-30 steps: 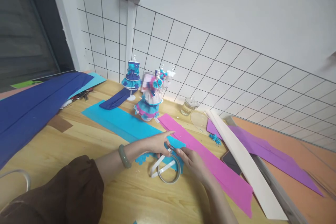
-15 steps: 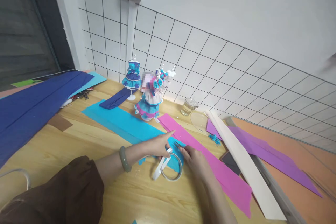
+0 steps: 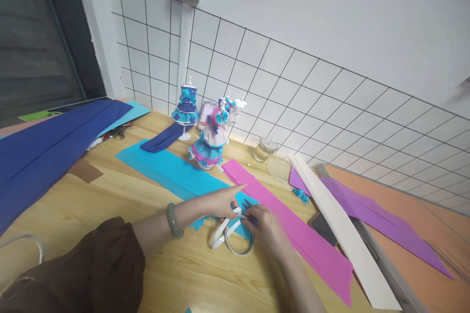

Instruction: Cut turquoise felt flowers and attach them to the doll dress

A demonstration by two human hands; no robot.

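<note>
My left hand (image 3: 222,201) is pinched on a white strip of tape (image 3: 219,236), its index finger stretched out to the right. The strip hangs in a loop beside a tape roll (image 3: 239,253), which stands over the near edge of the blue crepe paper (image 3: 176,172). My right hand (image 3: 267,225) is closed around small dark scissors (image 3: 246,204); their blades poke out towards the left hand, and the handles are hidden. The right fingers also reach the roll's rim. Under the left wrist lies a small blue paper scrap (image 3: 197,225).
Pink paper (image 3: 286,220), a white strip (image 3: 338,234) and purple paper (image 3: 382,225) lie to the right. Behind stand small dress forms in paper dresses (image 3: 208,149) and a glass jar (image 3: 265,150). Dark blue paper (image 3: 47,142) covers the left. A wire grid (image 3: 270,39) backs the table.
My right hand has shifted slightly left, its fingers now over the tape roll's rim. The scissor blades show wider apart. The tape loop has swung a little, and my left hand stays nearly in place.
</note>
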